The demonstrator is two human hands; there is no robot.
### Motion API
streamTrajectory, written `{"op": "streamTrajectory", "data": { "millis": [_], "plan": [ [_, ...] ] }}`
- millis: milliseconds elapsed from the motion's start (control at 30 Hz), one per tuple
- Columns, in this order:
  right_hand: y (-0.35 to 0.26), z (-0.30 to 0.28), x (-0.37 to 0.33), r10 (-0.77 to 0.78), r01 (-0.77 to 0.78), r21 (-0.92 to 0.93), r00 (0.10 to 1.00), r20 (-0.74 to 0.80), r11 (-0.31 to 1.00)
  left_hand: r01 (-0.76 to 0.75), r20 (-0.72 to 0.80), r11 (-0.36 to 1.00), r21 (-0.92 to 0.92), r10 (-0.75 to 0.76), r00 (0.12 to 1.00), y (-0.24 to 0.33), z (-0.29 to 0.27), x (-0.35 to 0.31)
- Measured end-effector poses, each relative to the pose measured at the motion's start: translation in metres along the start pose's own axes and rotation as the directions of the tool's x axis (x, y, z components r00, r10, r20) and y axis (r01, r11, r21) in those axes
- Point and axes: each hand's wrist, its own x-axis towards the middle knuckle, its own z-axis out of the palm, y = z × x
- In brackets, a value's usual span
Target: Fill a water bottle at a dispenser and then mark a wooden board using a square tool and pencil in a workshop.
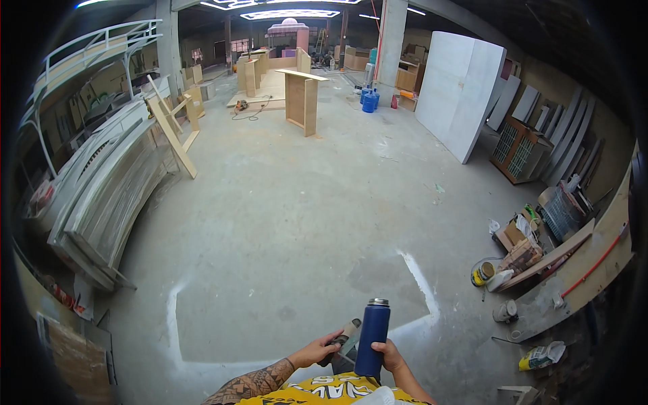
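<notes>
A tall dark-blue metal water bottle (374, 337) stands nearly upright in front of my body, its bare steel neck showing with no lid on it. My right hand (390, 355) is wrapped round its lower right side. Just left of the bottle, my left hand (318, 348) has its fingers closed by a dark object with a beige-grey end (351, 328). What kind of thing this is I cannot make out, as fingers and the bottle partly cover it. Below both hands lies the front of my yellow shirt (317, 391).
White paint bands (419, 283) mark the concrete floor ahead. Curved wrapped panels (111, 196) stand at left. A wooden cabinet frame (301, 103) and blue water jugs (368, 100) are farther off. At right are a large white panel (459, 88), paint cans (482, 273) and a crumpled bag (542, 356).
</notes>
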Motion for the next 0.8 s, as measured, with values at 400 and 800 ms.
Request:
{"op": "streamTrajectory", "data": {
  "millis": [400,800],
  "plan": [
    [-0.227,-0.053,0.313,0.014,0.044,-0.197,0.959,0.282,0.979,0.117,-0.113,0.990,-0.076,-0.125,0.986,0.236,-0.139,0.185],
    [-0.381,-0.005,0.611,0.230,0.027,-0.483,0.856,0.464,0.875,0.126,-0.199,0.957,0.262,-0.074,0.977,0.382,-0.310,0.346]
  ]
}}
